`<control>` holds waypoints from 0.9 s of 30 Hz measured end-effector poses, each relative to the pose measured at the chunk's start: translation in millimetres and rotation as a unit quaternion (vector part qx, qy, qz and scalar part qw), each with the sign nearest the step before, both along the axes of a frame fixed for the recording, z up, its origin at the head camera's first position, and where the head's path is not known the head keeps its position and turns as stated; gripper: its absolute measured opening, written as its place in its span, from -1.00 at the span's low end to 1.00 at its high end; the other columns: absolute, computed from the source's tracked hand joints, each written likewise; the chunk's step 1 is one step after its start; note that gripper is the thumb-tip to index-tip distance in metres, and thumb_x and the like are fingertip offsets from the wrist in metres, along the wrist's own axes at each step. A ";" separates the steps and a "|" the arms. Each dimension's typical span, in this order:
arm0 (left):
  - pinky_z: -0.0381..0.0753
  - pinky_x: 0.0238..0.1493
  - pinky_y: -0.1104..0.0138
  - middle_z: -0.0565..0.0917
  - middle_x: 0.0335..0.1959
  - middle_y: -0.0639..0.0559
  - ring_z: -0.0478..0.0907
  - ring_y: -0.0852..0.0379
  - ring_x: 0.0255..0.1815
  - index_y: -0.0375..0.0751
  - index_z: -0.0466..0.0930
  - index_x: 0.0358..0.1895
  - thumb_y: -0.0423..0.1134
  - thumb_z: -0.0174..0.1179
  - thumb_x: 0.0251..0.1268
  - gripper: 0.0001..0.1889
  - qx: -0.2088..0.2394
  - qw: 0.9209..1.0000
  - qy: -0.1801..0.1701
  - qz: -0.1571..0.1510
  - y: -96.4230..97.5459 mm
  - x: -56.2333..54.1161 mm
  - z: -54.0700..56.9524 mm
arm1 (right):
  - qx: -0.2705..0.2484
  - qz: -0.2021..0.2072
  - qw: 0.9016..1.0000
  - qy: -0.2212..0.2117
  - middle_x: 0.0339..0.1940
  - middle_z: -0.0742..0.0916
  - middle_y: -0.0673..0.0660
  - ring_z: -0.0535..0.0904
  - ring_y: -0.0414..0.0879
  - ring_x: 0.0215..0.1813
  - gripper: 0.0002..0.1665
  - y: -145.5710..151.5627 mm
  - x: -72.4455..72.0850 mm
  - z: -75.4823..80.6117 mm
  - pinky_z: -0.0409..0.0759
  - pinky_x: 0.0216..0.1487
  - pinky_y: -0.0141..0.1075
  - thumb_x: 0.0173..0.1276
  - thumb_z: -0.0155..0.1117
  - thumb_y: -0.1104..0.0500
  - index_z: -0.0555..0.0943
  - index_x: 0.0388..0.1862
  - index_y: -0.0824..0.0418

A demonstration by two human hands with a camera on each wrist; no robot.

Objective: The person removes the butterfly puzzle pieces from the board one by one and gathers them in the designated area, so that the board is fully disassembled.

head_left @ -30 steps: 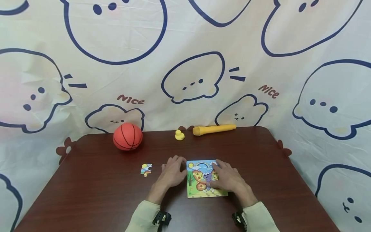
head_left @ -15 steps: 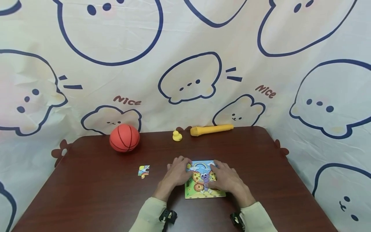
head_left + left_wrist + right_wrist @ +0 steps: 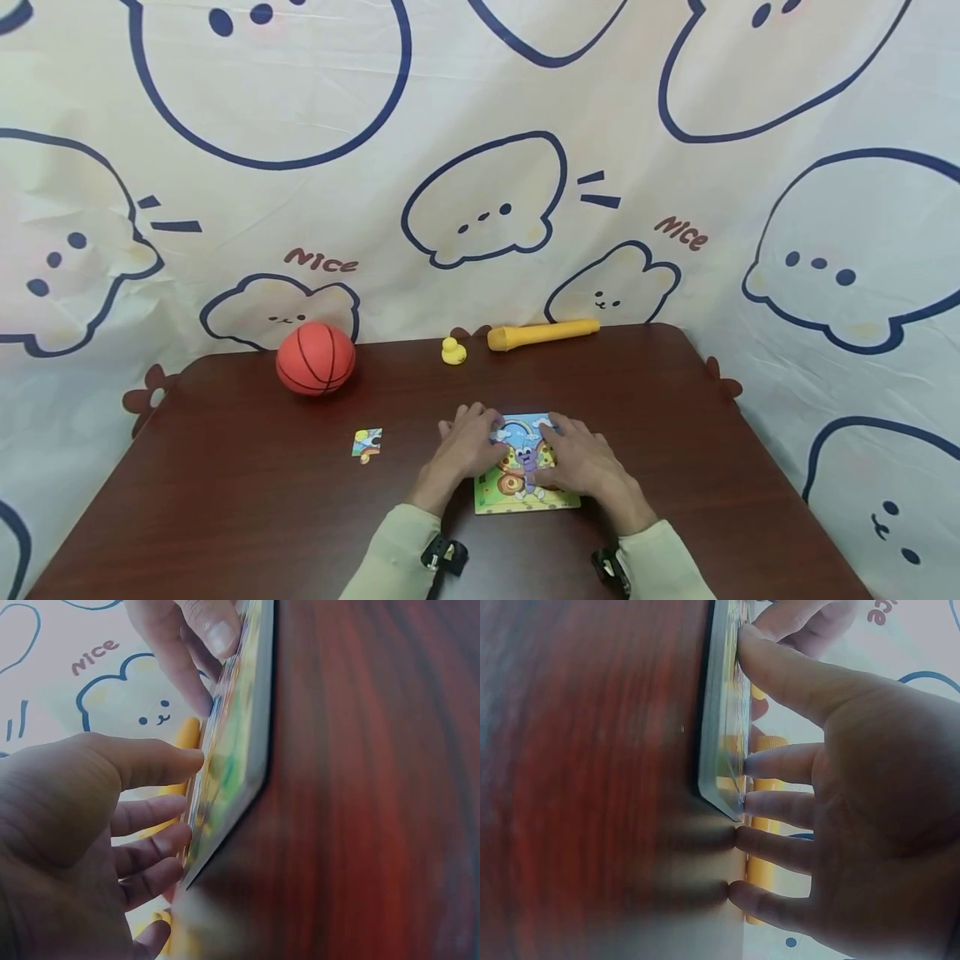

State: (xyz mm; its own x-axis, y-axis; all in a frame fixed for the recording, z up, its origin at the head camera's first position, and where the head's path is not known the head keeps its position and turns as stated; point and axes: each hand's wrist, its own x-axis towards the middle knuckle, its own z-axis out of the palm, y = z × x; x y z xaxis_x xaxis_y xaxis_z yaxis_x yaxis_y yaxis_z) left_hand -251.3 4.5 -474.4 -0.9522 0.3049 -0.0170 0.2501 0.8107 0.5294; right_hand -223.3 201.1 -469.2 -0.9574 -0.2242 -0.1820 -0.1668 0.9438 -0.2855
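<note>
Dark brown wood grain covers the desk (image 3: 247, 492), which stands against a pale cloth backdrop (image 3: 480, 92) with blue-outlined cartoon faces. Taking the puzzle (image 3: 526, 460) as the clock's centre, a red basketball (image 3: 315, 359) rests at 10 o'clock, a yellow toy duck (image 3: 453, 352) at 11, and a yellow toy microphone (image 3: 543, 334) lies at 12 along the far edge. A loose puzzle piece (image 3: 366, 443) lies at 9 o'clock, with the left hand (image 3: 467, 447) between it and the puzzle.

The puzzle lies flat on the desk between the person's hands, which cover parts of its face. The left hand is at its 9 o'clock side, fingers loosely bent and thumb reaching over it; whether every fingertip touches is unclear. The right hand (image 3: 588, 457), at 3 o'clock, has its fingers spread, gripping nothing, with its thumb over the puzzle.

"Nice" is printed twice on the backdrop, towards 10 and 1 o'clock.
</note>
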 end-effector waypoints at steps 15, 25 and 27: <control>0.17 -0.02 0.02 0.57 0.00 -0.03 0.34 0.02 -0.01 -0.08 0.57 0.09 -0.02 0.40 0.08 -0.51 -0.016 0.999 -0.029 0.011 12.6 -5.6 -2.2 | 0.002 -0.001 1.000 0.014 0.51 0.32 0.15 0.24 0.16 0.48 0.01 0.6 1.4 -0.5 0.26 0.29 0.27 0.06 0.40 -0.33 0.37 0.42 0.08; 0.14 0.04 -0.04 0.59 -0.11 0.01 0.36 0.02 -0.05 -0.08 0.57 0.06 -0.05 0.44 0.03 -0.50 -0.015 0.999 -0.021 0.028 15.1 -4.0 1.1 | 0.004 -0.005 1.000 0.012 0.51 0.32 0.16 0.23 0.16 0.48 0.00 -0.1 1.6 0.0 0.26 0.31 0.25 0.06 0.39 -0.33 0.36 0.43 0.07; 0.14 0.05 -0.05 0.59 -0.08 0.00 0.36 0.02 -0.04 -0.08 0.57 0.06 -0.04 0.45 0.02 -0.50 -0.018 0.999 -0.016 0.031 15.3 -4.2 1.1 | 0.003 -0.005 1.000 0.010 0.51 0.31 0.16 0.22 0.16 0.49 0.01 0.0 1.5 0.6 0.25 0.31 0.26 0.07 0.39 -0.33 0.36 0.43 0.08</control>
